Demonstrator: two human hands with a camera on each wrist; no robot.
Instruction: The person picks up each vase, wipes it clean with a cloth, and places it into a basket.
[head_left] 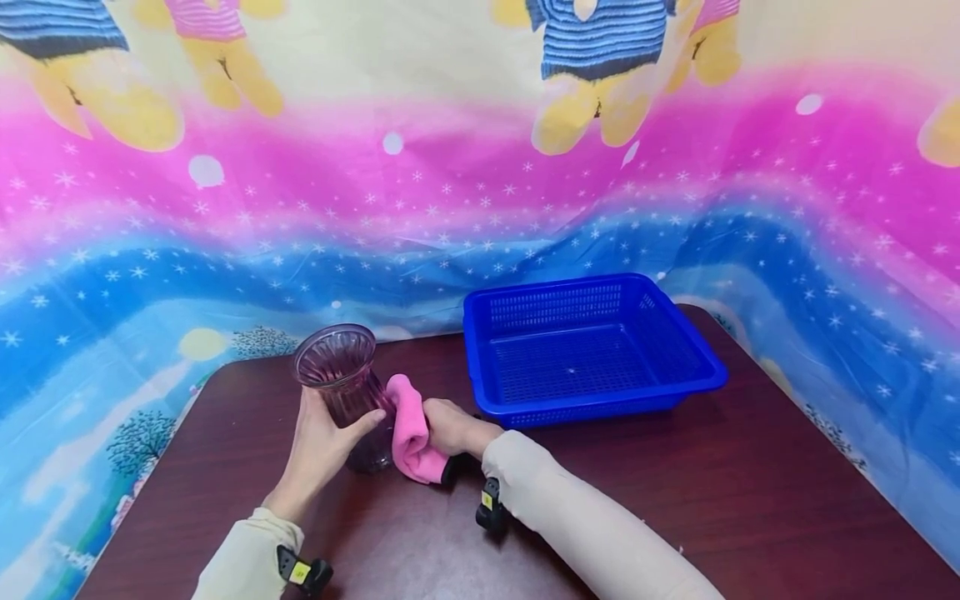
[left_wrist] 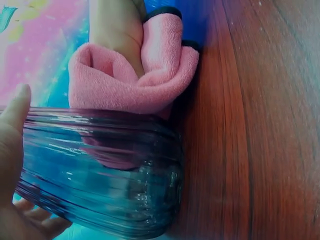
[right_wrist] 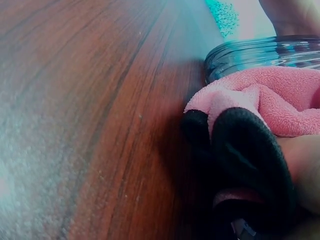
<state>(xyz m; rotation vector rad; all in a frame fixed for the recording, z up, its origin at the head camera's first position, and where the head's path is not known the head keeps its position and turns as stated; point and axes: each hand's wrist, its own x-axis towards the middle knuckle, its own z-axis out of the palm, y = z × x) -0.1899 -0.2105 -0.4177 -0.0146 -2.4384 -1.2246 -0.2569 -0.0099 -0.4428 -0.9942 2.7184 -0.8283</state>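
Note:
A purple-tinted ribbed glass vase [head_left: 352,392] with a flared rim stands slightly tilted near the left of the table. My left hand [head_left: 318,437] grips it around its middle, thumb across the front. In the left wrist view, the vase [left_wrist: 100,185] shows its clear ribbed wall and thick base. A pink cloth [head_left: 411,433] with black edging is bunched in my right hand [head_left: 453,427], which holds it against the vase's right side. Folds of the cloth [right_wrist: 270,95] hide most of the right fingers in the right wrist view.
A blue plastic basket [head_left: 592,404] with perforated walls sits at the back right of the dark red wood-grain table [head_left: 750,500]. A printed cloth backdrop [head_left: 420,208] hangs behind the table's far edge and along its sides.

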